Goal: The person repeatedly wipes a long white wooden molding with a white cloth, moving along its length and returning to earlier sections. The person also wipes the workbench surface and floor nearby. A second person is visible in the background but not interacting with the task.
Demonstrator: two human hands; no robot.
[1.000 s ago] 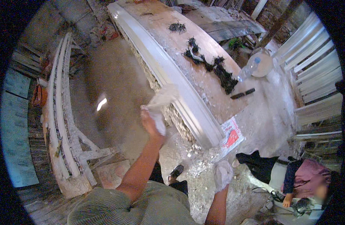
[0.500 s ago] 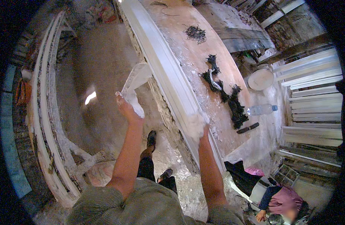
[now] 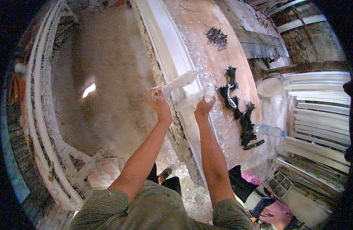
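A long white moulding point(image 3: 167, 42) with raised lengthwise ridges runs away from me along a rough, crusted bench edge point(image 3: 149, 57). My left hand point(image 3: 158, 99) is closed round one end of a white-coated flat piece point(image 3: 181, 81), which reaches across above the moulding; its exact kind is unclear. Just to the right, my right hand point(image 3: 205, 105) is closed on a white fluffy clump point(image 3: 209, 92) at the moulding's right side. More soft white material point(image 3: 187, 105) lies on the moulding between my hands. White residue coats the fingers of both hands.
On the dusty orange-brown board point(image 3: 207, 53) to the right lie black fibre bundles point(image 3: 247, 124), a dark tangle point(image 3: 216, 37) and a dark stick-like object point(image 3: 254, 145). Beyond are a plastic bottle point(image 3: 269, 130), a round basin point(image 3: 270, 87) and stacked white strips point(image 3: 318, 86). A person point(image 3: 274, 212) sits at lower right.
My left hand has brought the white-coated piece from beside the bench to above the moulding. My right hand has moved farther along the moulding, and the view has shifted.
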